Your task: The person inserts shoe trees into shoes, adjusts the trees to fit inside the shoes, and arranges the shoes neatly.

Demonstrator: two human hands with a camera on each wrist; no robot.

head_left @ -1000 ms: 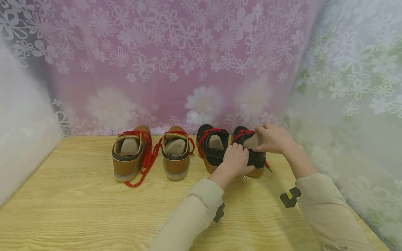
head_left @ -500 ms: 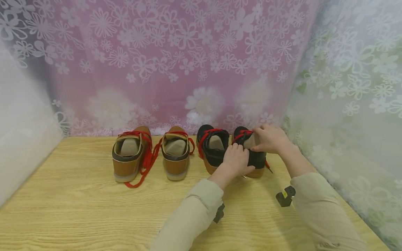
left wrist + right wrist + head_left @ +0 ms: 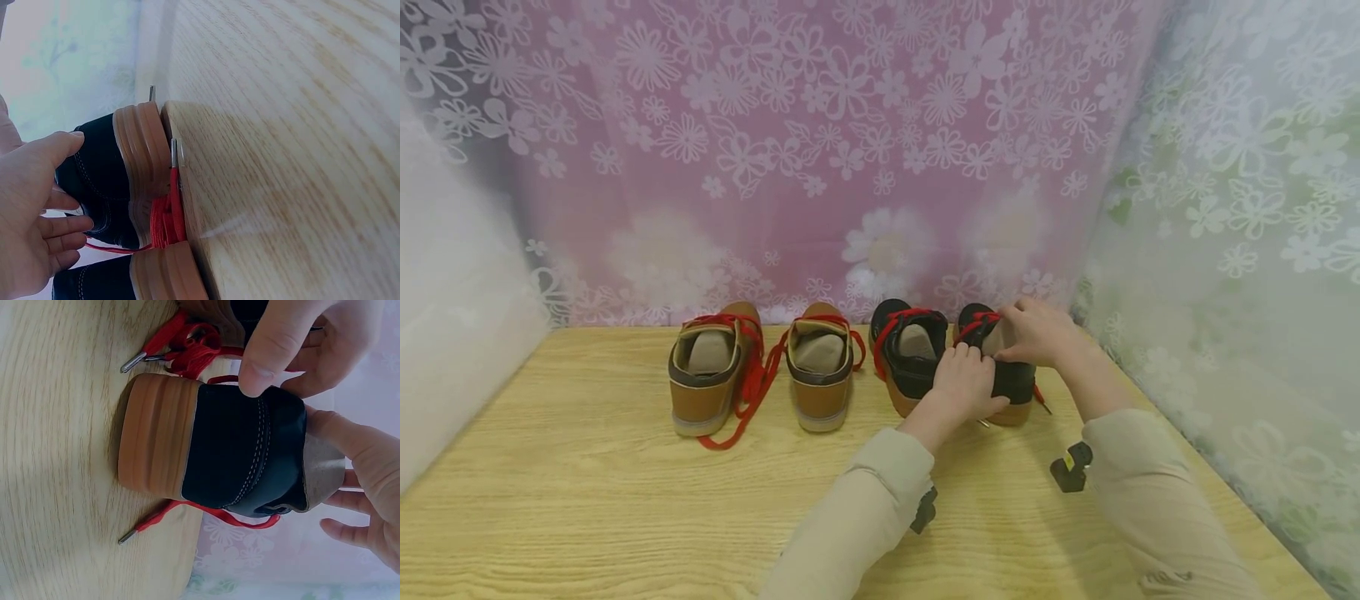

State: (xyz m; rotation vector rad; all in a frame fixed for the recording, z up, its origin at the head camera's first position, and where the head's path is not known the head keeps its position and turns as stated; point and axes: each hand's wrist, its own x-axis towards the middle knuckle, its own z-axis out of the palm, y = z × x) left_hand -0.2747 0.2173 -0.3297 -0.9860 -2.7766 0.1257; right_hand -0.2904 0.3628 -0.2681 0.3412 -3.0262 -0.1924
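Observation:
At the right end of the row stands a black shoe (image 3: pixel 1013 383) with red laces, heel toward me. My left hand (image 3: pixel 964 385) holds its left side and heel, the thumb (image 3: pixel 70 141) on the black heel in the left wrist view. My right hand (image 3: pixel 1037 333) pinches a beige shoe insert (image 3: pixel 997 337) at the shoe's opening. In the right wrist view the insert (image 3: pixel 322 465) sticks out of the collar between thumb and fingers. Just left is the other black shoe (image 3: pixel 910 379), with a beige insert (image 3: pixel 916 340) inside it.
Two brown shoes (image 3: pixel 703 396) (image 3: pixel 822 400) with beige inserts stand left of the black pair. A red lace (image 3: pixel 752 400) trails between them onto the wooden table (image 3: pixel 647 517). A pink flowered curtain (image 3: pixel 820 167) hangs behind the row.
My right hand has shifted slightly left and closer to the shoe, and the insert's visible part has moved with it. The left hand and the shoes have stayed put.

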